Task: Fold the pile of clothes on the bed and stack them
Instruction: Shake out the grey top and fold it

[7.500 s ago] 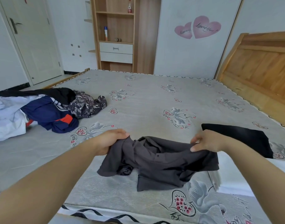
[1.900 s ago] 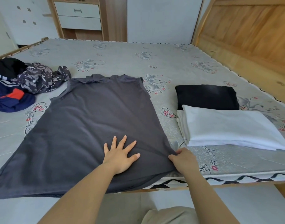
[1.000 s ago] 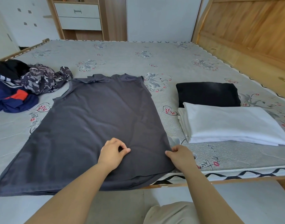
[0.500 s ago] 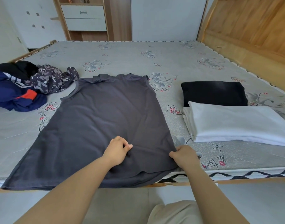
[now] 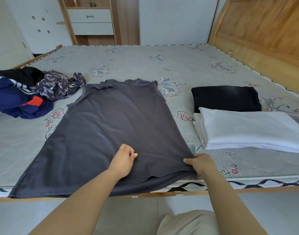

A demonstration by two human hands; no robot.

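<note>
Grey quilted fabric printed with flowers and red hearts covers the bed (image 5: 162, 65), which fills most of the view and is backed on the right by a wooden headboard (image 5: 264, 28). Spread flat across the near half of the mattress is a dark grey garment (image 5: 114, 129), its hem lying at the near edge and its neckline pointing away. To the right, well apart from it, a folded white cloth (image 5: 250, 131) is seen with a folded black cloth (image 5: 225, 98) touching its far side. At the far left a pile of unfolded clothes (image 5: 26, 92) is heaped, navy, black and patterned. The left hand (image 5: 123, 160) rests on the garment near the hem, fingers curled with the fabric pinched between thumb and fingertips. The right hand (image 5: 199, 164) grips the garment's right lower corner, thumb on top.
</note>
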